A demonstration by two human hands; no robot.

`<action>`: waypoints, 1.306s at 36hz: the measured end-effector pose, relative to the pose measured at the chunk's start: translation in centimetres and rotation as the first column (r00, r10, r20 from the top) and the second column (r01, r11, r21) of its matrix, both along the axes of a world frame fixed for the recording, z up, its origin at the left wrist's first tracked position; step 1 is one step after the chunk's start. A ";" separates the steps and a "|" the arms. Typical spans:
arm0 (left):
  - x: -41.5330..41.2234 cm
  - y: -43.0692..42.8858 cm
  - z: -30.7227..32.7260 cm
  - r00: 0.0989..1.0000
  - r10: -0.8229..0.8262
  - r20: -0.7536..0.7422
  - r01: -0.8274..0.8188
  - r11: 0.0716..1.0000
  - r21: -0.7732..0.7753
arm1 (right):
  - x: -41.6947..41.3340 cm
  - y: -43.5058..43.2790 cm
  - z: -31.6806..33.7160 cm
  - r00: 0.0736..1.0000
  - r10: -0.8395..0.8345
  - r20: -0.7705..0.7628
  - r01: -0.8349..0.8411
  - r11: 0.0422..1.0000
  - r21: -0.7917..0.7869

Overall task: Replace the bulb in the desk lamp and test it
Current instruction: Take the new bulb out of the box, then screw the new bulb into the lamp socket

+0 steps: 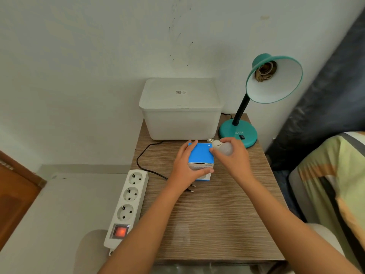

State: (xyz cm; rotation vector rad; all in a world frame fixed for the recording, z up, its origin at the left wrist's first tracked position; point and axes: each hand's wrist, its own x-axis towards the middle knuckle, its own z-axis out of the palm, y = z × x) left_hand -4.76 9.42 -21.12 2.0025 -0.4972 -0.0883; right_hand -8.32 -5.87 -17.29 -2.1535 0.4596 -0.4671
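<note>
A teal desk lamp stands at the table's back right, its shade tilted toward me and the socket inside it bare. My right hand grips a white bulb just in front of the lamp base, screw cap pointing back left. My left hand clasps a small blue-topped box in the middle of the table, thumb along its front. The lamp's black cord runs across the table, and its plug lies loose under my left wrist.
A white lidded plastic bin sits at the back of the wooden table against the wall. A white power strip with a lit red switch lies along the left edge. A bed with a striped cover is at right.
</note>
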 end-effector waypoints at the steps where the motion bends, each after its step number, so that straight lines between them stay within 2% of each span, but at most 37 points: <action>1: 0.1 0.1 0.1 1.000 0.001 0.000 -0.001 1.000 0.007 | 0.1 0.1 0.0 1.000 0.002 -0.005 -0.002 1.000 0.007; 21: 1.0 0.0 1.7 1.000 0.007 -0.029 -0.004 0.995 0.103 | 1.4 0.7 0.9 0.998 0.037 -0.055 -0.035 0.999 0.032; 28: 0.8 0.2 2.0 1.000 -0.007 -0.026 0.011 0.991 0.133 | -0.2 0.4 3.3 0.997 -0.039 0.070 0.034 0.996 0.084; 30: 0.6 0.2 2.4 1.000 0.007 0.000 -0.007 0.993 0.118 | -0.9 0.2 4.3 0.991 -0.075 0.108 0.065 0.994 0.091; 34: 0.3 -0.5 4.4 0.985 0.064 0.162 -0.065 0.998 0.003 | -2.2 -1.2 6.9 0.974 -0.152 0.167 0.128 0.981 0.145; 38: 0.8 -2.8 8.1 0.964 0.002 0.265 0.020 0.996 -0.083 | -2.7 -3.6 10.1 0.956 -0.192 0.224 0.135 0.959 0.248; 42: 2.3 -6.8 12.2 0.935 -0.130 0.329 0.161 0.985 -0.070 | -1.9 -5.8 12.6 0.946 -0.189 0.262 0.103 0.944 0.312; 47: 5.2 -11.3 15.5 0.878 -0.309 0.366 0.322 0.946 0.028 | 0.4 -7.8 13.2 0.947 -0.139 0.290 0.057 0.960 0.274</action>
